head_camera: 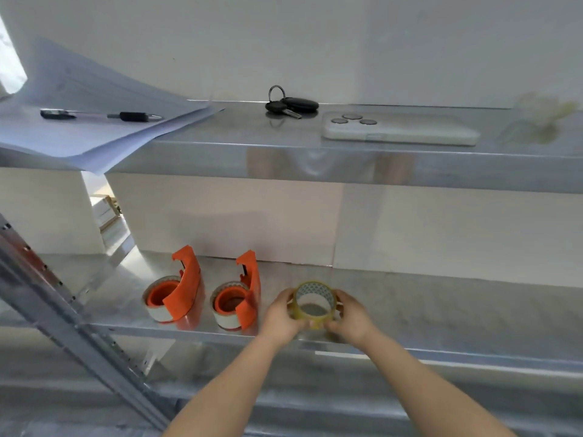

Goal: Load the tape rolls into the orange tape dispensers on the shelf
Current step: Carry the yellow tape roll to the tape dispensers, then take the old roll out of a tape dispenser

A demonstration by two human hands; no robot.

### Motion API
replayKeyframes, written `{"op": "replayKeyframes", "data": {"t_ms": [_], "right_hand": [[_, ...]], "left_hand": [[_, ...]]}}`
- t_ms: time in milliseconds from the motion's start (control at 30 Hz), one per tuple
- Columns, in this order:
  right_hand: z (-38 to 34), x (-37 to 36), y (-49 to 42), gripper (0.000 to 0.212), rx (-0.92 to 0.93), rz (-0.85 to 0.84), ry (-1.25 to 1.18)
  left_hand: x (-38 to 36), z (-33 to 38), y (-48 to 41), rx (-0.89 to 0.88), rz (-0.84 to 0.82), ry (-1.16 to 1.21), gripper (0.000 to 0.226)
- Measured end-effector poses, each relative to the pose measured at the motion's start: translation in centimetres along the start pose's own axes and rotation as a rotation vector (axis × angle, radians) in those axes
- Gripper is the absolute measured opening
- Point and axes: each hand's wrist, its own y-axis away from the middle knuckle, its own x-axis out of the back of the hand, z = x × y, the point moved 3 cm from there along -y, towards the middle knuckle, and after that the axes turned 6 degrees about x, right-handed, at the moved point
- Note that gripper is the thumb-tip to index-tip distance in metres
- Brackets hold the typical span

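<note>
While gripped from both sides, clear tape roll (314,302) held just above the front edge of the lower shelf (441,313), hole facing the camera; left hand (281,316) closed on its left rim, right hand (350,313) closed on its right rim, thumbs meeting under it, fingertips behind the roll hidden. Forearms cut off by the bottom of the frame. Whether the roll touches the shelf: cannot tell

Just left of the roll, nearer orange dispenser (237,294) standing on the same shelf with a white roll seated on its hub; its lower right corner partly covered by the left hand. Further left of the roll, second orange dispenser (175,290), likewise loaded, apart from the first. Blades too small to make out

Above and behind the roll, on the upper shelf (284,165): keys (291,105), a phone (399,127) face down to their right, papers (79,121) far left overhanging the edge with two pens (101,115) on top. Far right, a pale blurred object, not identifiable
</note>
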Motion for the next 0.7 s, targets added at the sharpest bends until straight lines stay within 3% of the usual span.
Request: {"op": "replayKeyframes", "data": {"t_ms": [300,467,600,700], "right_hand": [[1.0,-0.8,0.3,0.064,-0.001,-0.041,-0.038],[0.6,-1.1,0.1,0.079,-0.048,-0.101,0.062],[-2.1,-1.0,-1.5,0.098,-0.057,-0.046,0.076],[-4.7,-2.2,-2.9,0.099,-0.081,-0.064,-0.082]], "left_hand": [[-0.7,-1.5,0.0,0.047,-0.043,-0.041,0.075],[-0.2,-1.4,0.6,0.042,-0.130,-0.055,0.091],[2.8,0.5,0.1,-0.027,-0.020,-0.171,0.098],[6.7,1.8,-0.1,-0.103,0.129,-0.300,0.090]]}}
